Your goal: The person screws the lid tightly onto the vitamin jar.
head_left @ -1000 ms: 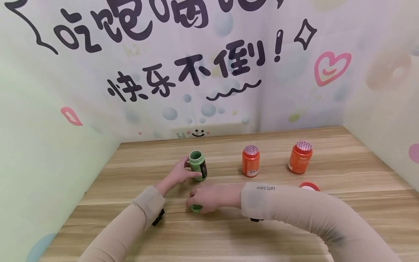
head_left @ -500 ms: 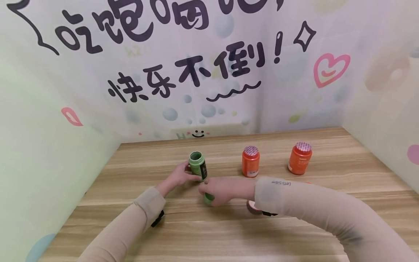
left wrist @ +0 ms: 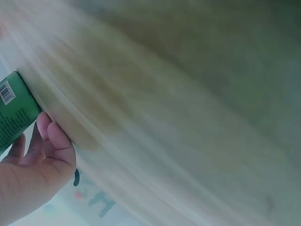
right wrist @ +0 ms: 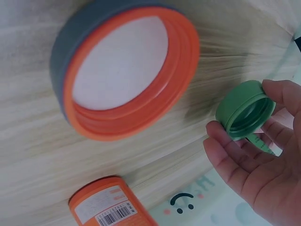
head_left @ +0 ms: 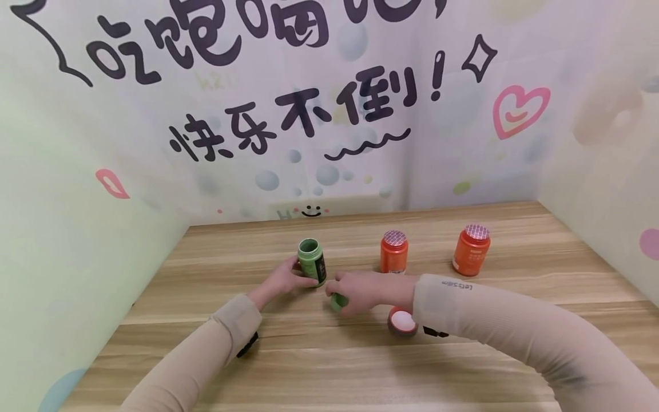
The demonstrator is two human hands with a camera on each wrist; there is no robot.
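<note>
Nearest, an orange-rimmed lid (head_left: pixel 403 321) lies white inside up on the table (head_left: pixel 309 372). Just beyond, the right hand (head_left: pixel 362 292) pinches a green lid (head_left: pixel 337 302) between thumb and fingers (the right wrist view shows its hollow side). Near it, the left hand (head_left: pixel 284 277) grips an upright, uncapped green jar (head_left: pixel 311 264) low down. Two sealed orange jars (head_left: pixel 471 252) stand to the right.

A green jar (head_left: pixel 307 266), uncapped and dark-labelled, was held upright by the left hand (head_left: pixel 284 278) on the tabletop (head_left: pixel 309 375), nearer its back left corner than its back right. A green lid (right wrist: pixel 235 106), hollow side showing, was pinched by the right hand (right wrist: pixel 265 165).
</note>
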